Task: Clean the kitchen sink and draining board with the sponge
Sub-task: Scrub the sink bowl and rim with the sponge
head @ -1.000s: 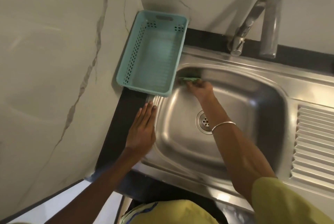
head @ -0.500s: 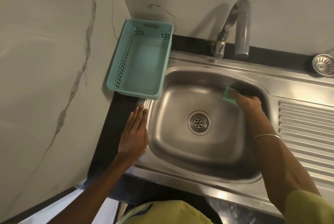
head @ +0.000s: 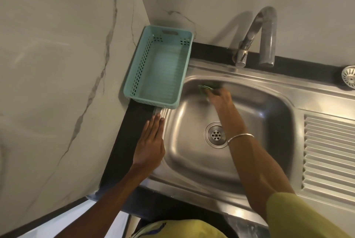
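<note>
A: Which step is in hand?

B: Scrubbing the basin, I'd say. The right hand [head: 219, 97] presses the green sponge [head: 206, 88] against the far wall of the sink [head: 269, 103], near its back left corner. The fingers are blurred, but the grip looks clamped on the sponge, which shows just beyond the fingertips.

A: And the other hand?

B: The left hand [head: 151, 141] lies flat on the sink's left rim, where it meets the dark tabletop [head: 123, 141]. Its fingers are straight and together, so that grip is apart and holds nothing; it seems only to brace.

A: What lies round the working grip?

B: To its left, just beyond the rim, a teal basket [head: 159, 72]. Behind it and to the right, the tap [head: 257, 38]. Nearer the person, the drain [head: 216, 135] under the forearm, which wears a bangle [head: 240, 138]. Well to the right, the ribbed draining board [head: 328, 153].

A: How far along?

B: Hard to judge; the steel shows no foam. The draining board looks untouched.

A: The next move?

B: Probably a firm stroke along the wall or down to the floor, working round the drain, then out onto the ribs.
</note>
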